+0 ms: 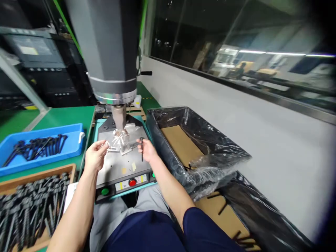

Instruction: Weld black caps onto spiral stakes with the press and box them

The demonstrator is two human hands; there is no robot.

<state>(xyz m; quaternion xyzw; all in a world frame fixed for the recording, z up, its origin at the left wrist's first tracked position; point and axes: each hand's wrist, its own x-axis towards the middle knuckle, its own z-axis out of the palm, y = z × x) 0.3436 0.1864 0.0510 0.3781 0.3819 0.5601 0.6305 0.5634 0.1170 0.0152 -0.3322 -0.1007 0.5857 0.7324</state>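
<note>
My right hand [148,151] grips a slim black rod-shaped part with a wider top end [142,149], held upright over the right side of the machine's metal plate [115,168]. My left hand [96,154] is closed in a pinch at the plate's left side. Something small and pale may be at its fingertips, too unclear to name. Between the hands stands a shiny metal fixture [125,142], directly under the metal head [119,117] of a large grey press-like machine [105,45].
On the left, a blue tray [78,148] and a brown box [71,170] hold many black rod parts. A bin lined with black plastic [168,147] stands right, with cardboard [181,143] inside; another lined bin lies below. The machine's front has a red button [132,182] and green buttons [105,191].
</note>
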